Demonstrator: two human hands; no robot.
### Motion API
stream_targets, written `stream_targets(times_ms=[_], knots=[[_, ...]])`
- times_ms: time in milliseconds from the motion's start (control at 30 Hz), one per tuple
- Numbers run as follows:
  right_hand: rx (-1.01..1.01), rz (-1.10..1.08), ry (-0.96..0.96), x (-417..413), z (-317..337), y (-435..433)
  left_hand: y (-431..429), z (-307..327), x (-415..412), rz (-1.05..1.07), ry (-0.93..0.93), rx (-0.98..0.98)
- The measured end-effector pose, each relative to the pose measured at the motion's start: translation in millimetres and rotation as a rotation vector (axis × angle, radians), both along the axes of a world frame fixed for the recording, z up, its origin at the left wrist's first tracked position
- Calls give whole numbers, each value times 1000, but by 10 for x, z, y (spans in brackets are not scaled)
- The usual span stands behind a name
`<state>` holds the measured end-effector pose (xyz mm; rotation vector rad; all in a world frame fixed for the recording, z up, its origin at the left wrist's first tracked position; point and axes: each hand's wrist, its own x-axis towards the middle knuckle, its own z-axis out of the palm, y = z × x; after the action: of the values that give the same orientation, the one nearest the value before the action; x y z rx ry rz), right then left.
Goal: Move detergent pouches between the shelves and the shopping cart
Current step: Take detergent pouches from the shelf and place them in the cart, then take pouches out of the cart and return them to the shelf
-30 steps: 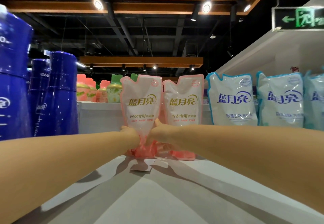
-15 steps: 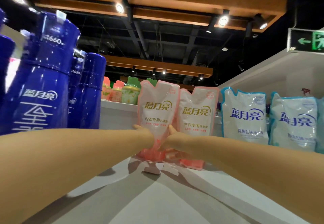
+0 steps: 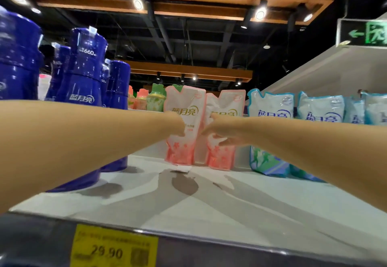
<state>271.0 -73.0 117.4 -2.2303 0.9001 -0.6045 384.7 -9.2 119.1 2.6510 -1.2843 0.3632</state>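
While both arms stretched over white shelf board (image 3: pixel 209 208), pink-and-white soft plastic detergent pouch (image 3: pixel 181 151) stood upright between hands, base on board. Left hand (image 3: pixel 174 124) gripped its left edge at waist. Right hand (image 3: pixel 219 130) curled at gap beside second matching pink pouch (image 3: pixel 227 103); which pouch it held, could not tell. Judged liquid-filled: bottom-heavy, floppy, slick film. Best hold: both sides at waist or under base, not thin top corner.

Right forearm (image 3: pixel 314 147) hides middles of blue pouches (image 3: pixel 270 104).
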Motion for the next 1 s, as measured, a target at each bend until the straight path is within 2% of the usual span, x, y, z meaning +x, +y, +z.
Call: stream_targets(times_ms=[133,233,400,567,667,867,1000], knots=[[-75,-5,0,-278,-43,249,234,-29,-156,-65,61,-55],[-137,-28,-2,-510,-67,453,351,-100,-257,-15,-63,39],[-355,-13,-55,-959,32,878,708,-145,-697,-88,-49,-145],[-445,-78,-29,-1579,-58,1477,1332,-61,-1174,-123,-41,-257],[-441,-91,-23,-2005,-146,1900,1809,-54,-1505,-163,-29,-316],[-293,-161,-169,-2758,-508,2739,2781,-351,-2240,-342,-57,-363],[-252,-237,-200,-3209,-739,3227,3227,-589,-2783,-476,55,-425]])
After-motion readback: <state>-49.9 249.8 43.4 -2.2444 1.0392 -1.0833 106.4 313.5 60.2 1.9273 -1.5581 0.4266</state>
